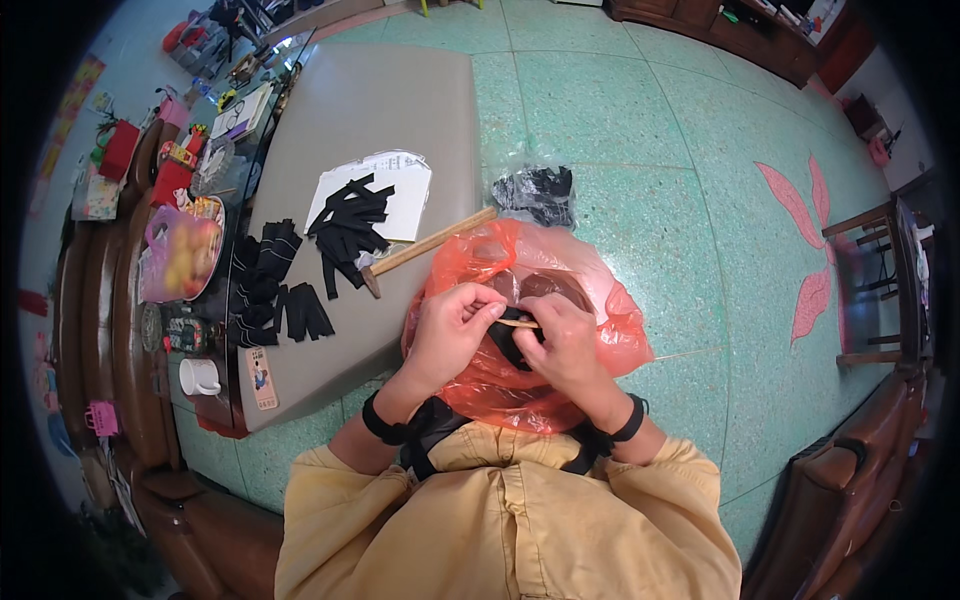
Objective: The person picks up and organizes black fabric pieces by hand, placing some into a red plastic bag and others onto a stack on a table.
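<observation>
In front of my lap, my left hand (457,330) and my right hand (562,337) meet over a red-orange plastic bag (487,390). Between them is a strip of black fabric (511,351) with a thin, pale, stick-like piece (519,323) lying across it. The left thumb and forefinger pinch the strip's upper end. My right fingers are curled on its other side, at the end of the pale piece. They partly hide the strip. The bag's mouth gapes just beyond both hands.
A grey padded bench (390,97) at left carries black fabric strips (352,225) on white paper (412,187), more black bundles (262,270), a wooden-handled tool (435,241) and a phone (261,379). A clear bag of black pieces (536,195) lies beyond. A mug (199,376) stands left.
</observation>
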Demonstrator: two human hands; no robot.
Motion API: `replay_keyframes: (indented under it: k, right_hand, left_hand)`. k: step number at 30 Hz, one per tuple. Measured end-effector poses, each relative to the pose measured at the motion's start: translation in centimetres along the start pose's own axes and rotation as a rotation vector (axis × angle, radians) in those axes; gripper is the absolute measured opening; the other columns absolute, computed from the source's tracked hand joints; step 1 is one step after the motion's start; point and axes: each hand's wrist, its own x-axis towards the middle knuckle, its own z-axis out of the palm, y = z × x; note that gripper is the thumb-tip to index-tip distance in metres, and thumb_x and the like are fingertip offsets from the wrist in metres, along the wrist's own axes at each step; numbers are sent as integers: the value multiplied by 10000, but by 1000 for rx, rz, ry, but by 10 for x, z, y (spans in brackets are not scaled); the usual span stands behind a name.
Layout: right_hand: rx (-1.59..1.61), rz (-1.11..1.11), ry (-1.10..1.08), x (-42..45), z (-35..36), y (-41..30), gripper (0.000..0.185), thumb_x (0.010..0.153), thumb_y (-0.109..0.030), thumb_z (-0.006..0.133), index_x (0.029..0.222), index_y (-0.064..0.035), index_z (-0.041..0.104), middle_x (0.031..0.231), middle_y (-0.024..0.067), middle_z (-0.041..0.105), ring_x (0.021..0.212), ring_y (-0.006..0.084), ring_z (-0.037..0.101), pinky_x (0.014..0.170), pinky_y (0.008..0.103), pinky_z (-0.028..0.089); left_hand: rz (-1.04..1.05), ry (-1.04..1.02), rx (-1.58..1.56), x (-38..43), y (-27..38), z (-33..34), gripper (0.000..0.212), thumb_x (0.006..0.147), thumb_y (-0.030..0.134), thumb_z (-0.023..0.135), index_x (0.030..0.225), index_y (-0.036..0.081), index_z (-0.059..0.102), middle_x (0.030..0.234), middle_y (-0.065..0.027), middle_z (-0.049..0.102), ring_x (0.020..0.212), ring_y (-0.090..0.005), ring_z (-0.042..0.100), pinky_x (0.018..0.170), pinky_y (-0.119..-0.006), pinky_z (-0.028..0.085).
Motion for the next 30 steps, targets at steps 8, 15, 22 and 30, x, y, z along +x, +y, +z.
replay_keyframes:
  k: [8, 15, 22, 30]
  right_hand:
    - [161, 266, 8, -9, -24, 15, 220, 686, -12, 575, 900, -37, 622, 794, 112, 610, 701, 264, 604, 623, 342, 480]
    - [-76, -165, -55, 12, -19, 5, 241, 677, -59, 616, 916, -33, 631, 804, 87, 600, 655, 252, 543, 588, 348, 466]
    - [113, -24, -20, 5, -10, 5, 189, 688, -58, 625, 873, -21, 630, 728, 104, 585, 652, 258, 552, 564, 355, 459]
    - [79, 19, 42, 2, -4, 2, 174, 683, -43, 635, 856, -21, 630, 719, 100, 590, 636, 267, 561, 568, 355, 468]
  left_hand:
    - [33, 240, -85, -1, 9, -12, 86, 882, 67, 582, 931, 4, 615, 756, 40, 578, 614, -7, 495, 537, -138, 390]
    - [-45, 165, -127, -2, 14, 0, 96, 882, 87, 588, 937, 15, 620, 745, 50, 566, 592, 4, 457, 519, -143, 372]
    - [-58, 102, -168, -5, 13, 4, 101, 884, 90, 587, 950, 19, 612, 790, 33, 582, 636, -1, 484, 552, -149, 393]
    - [-36, 135, -106, -7, 14, 9, 86, 886, 32, 561, 934, -29, 598, 795, 2, 597, 688, -23, 537, 617, -174, 448]
